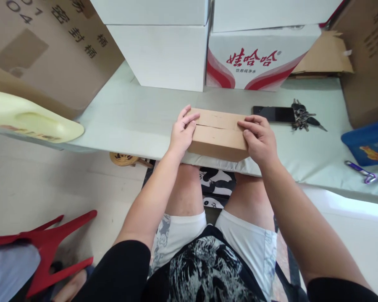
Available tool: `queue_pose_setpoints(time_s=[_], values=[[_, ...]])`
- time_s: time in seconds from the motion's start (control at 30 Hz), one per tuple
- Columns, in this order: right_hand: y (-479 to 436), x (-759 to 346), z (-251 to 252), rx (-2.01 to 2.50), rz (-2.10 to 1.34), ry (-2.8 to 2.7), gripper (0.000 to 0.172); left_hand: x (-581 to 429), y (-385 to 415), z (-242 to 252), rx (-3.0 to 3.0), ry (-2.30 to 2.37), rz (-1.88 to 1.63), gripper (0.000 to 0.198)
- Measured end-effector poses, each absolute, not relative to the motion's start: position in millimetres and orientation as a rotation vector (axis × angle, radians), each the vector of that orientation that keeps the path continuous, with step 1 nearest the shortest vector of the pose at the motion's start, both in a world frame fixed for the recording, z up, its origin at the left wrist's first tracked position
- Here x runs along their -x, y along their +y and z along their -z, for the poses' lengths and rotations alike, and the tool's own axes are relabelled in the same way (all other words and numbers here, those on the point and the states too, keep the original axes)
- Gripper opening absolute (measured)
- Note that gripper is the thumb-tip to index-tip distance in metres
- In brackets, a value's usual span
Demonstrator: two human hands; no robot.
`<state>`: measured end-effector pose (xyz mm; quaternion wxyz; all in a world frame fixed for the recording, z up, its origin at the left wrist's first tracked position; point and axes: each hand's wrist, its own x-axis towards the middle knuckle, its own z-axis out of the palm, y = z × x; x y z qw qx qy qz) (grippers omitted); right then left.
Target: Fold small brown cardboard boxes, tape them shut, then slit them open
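Note:
A small brown cardboard box (219,138) rests near the front edge of the covered table (138,113). Its two top flaps meet along a narrow seam. At the box's left end is my left hand (183,131), with its fingers and thumb curled over the corner. My right hand (260,136) grips the opposite end, fingertips on the top flaps. Beyond my right hand lies a dark phone (273,113), and a bunch of keys (302,115) touches its right end.
White cartons (176,54) are stacked at the back beside a red-lettered carton (252,58). Large brown cartons (63,71) flank the table. A pale yellow bottle (28,117) lies left; a blue container (370,142) and purple razor-like object (360,171) sit right. A red stool (47,243) stands lower left.

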<state>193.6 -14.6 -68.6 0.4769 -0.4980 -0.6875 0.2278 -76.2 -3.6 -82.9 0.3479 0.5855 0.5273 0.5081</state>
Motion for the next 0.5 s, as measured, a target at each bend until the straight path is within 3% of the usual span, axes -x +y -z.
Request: queue_pose_setpoints(time_s=[0.1,0.27,0.33,0.5], values=[[-17.0,-196.7,74.1,1.251,-0.621,-1.65,0.027,77.1,-4.8,80.2,-1.511,1.386,-1.3,0.035],[-27.1,-217.3,85.5,1.144,-0.9,-1.808,0.074,77.5,-4.0,75.6,-1.486,1.39,-1.268,0.034],[-28.8,-223.5,87.0,1.08,-0.916,-1.915,0.084,76.4,-0.6,76.1,-1.464,1.376,-1.255,0.032],[-29.2,-220.7,78.0,1.051,-0.805,-1.919,0.075,83.4,8.6,73.7,-1.435,1.303,-1.245,0.031]])
